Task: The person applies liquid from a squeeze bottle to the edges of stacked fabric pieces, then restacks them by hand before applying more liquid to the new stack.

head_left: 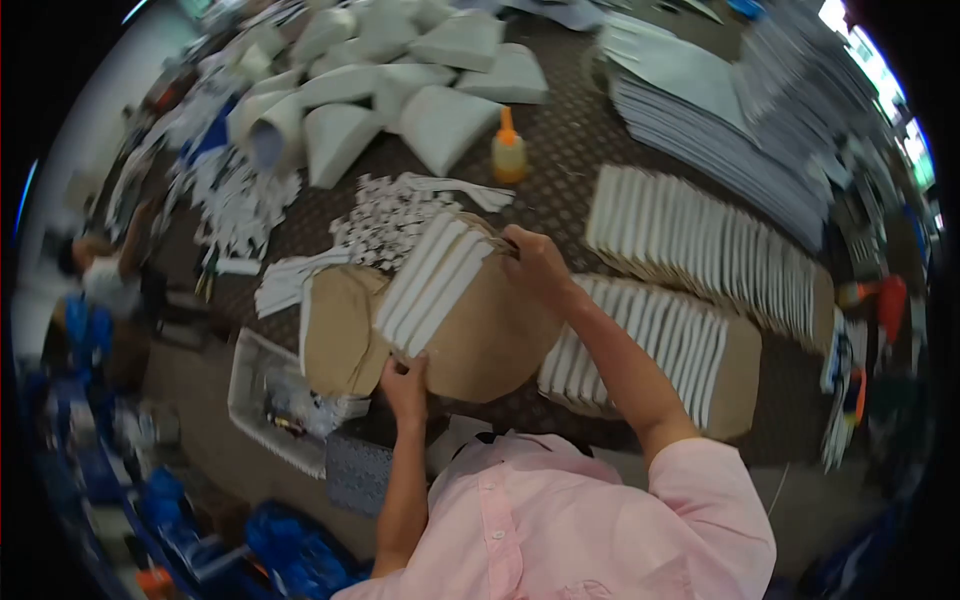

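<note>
Between my two hands is a fanned stack of brown paper pieces point(495, 335), each with a white strip along one edge. My left hand point(405, 388) pinches the stack's near lower edge. The fingers of my right hand point(538, 262) are closed on its far upper corner. Just left of it lie more brown pieces point(345, 325) with a white edge, partly overlapped by the held stack. Beyond the stack is a heap of small white paper bits point(385, 215), with white strips point(285, 285) beside it.
Two overlapping rows of brown pieces, a nearer row point(640, 350) and a farther row point(710, 250), lie at right. An orange-capped bottle point(509, 150) stands behind. White folded shapes point(440, 125) pile up at the back. A white basket point(245, 385) sits below the left edge. Another person point(105, 275) is at far left.
</note>
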Action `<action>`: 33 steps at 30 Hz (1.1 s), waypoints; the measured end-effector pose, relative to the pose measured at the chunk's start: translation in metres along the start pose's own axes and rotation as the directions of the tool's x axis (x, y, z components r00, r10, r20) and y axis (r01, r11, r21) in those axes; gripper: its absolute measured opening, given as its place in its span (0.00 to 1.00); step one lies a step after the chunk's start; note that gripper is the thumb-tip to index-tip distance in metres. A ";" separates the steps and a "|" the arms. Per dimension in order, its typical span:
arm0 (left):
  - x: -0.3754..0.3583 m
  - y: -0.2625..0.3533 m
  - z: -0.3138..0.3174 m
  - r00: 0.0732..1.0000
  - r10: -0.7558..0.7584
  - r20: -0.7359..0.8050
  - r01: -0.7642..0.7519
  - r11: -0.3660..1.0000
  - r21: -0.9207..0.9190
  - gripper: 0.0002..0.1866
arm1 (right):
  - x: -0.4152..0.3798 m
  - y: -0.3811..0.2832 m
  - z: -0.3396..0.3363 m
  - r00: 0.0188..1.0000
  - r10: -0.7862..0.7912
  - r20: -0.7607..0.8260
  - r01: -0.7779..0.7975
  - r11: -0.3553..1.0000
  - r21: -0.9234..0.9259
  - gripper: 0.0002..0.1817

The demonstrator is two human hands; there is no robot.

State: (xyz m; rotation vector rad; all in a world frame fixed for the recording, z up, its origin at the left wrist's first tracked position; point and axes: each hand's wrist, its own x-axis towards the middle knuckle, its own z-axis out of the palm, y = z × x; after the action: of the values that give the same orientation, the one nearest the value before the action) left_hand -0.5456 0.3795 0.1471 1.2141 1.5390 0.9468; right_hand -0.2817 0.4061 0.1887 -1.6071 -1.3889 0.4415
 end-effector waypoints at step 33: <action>-0.455 -0.009 0.317 0.511 -0.312 0.800 0.550 0.835 -0.026 0.15 | -0.322 0.201 -0.450 0.978 0.207 -0.004 -0.195 0.915 -0.354 0.13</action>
State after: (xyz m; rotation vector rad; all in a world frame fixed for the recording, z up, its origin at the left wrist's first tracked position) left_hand -0.2055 -0.0590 0.1435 0.7755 0.8705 0.1936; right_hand 0.0826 -0.0550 0.1543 -2.0573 -1.3902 0.3527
